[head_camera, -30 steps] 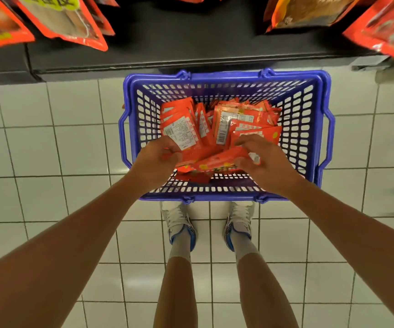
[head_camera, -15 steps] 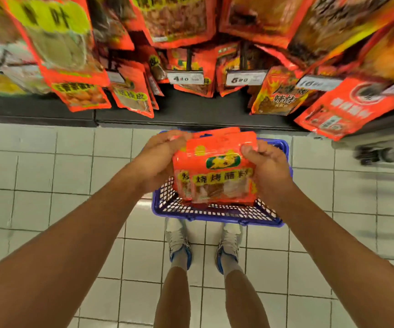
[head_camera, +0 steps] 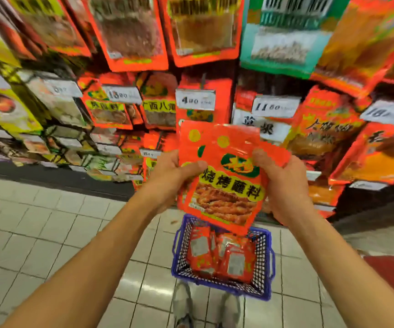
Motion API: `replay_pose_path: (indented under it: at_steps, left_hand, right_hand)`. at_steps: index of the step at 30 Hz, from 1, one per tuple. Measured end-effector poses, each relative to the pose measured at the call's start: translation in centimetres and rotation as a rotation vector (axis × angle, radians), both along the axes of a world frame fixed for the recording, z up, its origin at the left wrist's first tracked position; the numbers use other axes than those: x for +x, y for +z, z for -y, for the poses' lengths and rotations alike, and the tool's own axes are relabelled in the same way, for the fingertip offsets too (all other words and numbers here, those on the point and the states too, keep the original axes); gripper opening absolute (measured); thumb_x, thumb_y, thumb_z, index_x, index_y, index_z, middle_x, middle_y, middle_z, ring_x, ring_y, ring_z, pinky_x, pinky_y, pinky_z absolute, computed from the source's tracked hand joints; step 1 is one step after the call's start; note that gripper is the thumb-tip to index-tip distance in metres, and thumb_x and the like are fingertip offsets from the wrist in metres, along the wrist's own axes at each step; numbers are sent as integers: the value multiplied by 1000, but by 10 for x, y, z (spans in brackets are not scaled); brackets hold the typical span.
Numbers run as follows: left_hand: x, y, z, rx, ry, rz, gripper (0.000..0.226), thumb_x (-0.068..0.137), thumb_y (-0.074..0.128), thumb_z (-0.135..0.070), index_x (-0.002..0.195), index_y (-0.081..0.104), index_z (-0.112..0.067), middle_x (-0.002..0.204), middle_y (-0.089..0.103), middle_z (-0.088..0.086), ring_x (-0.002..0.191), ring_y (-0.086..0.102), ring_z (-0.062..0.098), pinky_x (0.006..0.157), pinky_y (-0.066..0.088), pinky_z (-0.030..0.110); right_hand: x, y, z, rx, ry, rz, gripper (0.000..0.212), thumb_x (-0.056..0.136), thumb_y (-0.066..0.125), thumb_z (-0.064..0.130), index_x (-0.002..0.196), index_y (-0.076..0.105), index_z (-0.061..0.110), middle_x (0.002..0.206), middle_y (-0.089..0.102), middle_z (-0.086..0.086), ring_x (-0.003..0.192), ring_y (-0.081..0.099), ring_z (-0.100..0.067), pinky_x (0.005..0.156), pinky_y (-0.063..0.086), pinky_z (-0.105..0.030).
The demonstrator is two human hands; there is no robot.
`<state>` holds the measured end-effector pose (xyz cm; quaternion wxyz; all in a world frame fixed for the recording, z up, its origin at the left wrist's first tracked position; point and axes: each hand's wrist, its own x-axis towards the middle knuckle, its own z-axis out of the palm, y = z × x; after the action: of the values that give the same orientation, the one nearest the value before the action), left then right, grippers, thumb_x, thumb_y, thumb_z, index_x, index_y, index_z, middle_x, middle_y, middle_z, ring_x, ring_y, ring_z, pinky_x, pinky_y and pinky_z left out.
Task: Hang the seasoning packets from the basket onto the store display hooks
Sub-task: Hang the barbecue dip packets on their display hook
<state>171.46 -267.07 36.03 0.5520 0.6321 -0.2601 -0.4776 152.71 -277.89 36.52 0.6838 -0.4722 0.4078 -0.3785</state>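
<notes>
I hold a small stack of orange-red seasoning packets (head_camera: 224,176) upright in front of the display. My left hand (head_camera: 170,181) grips the stack's left edge with the thumb across its front. My right hand (head_camera: 279,183) grips the right edge, thumb near the green logo. Below them the blue basket (head_camera: 268,261) stands on the floor with several more packets (head_camera: 217,259) inside. Just above the held stack hangs a white price tag (head_camera: 195,100) reading 4.80, with matching red packets behind it. The hook itself is hidden.
Rows of hanging orange, yellow and green packets (head_camera: 129,31) fill the display wall, with more price tags (head_camera: 274,106) between them. A dark shelf base (head_camera: 56,178) runs along the white tiled floor (head_camera: 37,233). My shoes (head_camera: 184,306) stand just behind the basket.
Both hands lifted a stack of packets out of the basket and raised it up toward the display. My view tilted up from the basket to the hanging rows.
</notes>
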Motion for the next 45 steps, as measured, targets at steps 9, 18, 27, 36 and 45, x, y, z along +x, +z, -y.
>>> replay_pose_path:
  at_steps: [9,18,27,36,45]
  left_hand:
    - [17,197,5,-338,186,81,15,88,68,-33,96,81,-30,95,79,-1,80,75,12,70,60,32]
    - [64,315,-4,-555,350,84,18,86,67,-19,99,77,-12,98,77,9,87,71,25,101,48,60]
    - [124,366,-2,-654,416,146,12,96,63,-13,89,72,-13,76,76,-2,66,70,16,72,57,36]
    - [156,386,23,-689,289,150,9,95,65,-15,101,70,-10,93,73,9,84,69,28,82,56,45]
    - [170,385,36,-696,219,196,8,95,66,-16,97,71,-11,92,77,9,85,73,28,82,59,44]
  right_hand:
    - [13,199,17,-349,-22,104,15,67,79,48,76,77,37,75,74,10,75,65,-17,81,56,-48]
    - [51,339,50,-511,11,261,8,68,67,17,68,60,20,69,58,-3,68,54,-21,64,46,-34]
    - [101,396,79,-692,-151,113,23,77,72,18,58,73,30,57,67,12,54,61,-5,55,51,-25]
    - [159,423,90,-725,-268,47,18,79,73,33,68,67,20,66,72,6,63,68,-15,66,55,-39]
    - [184,417,114,-747,-401,-96,21,83,73,34,75,71,14,79,76,-3,76,71,-25,70,56,-48]
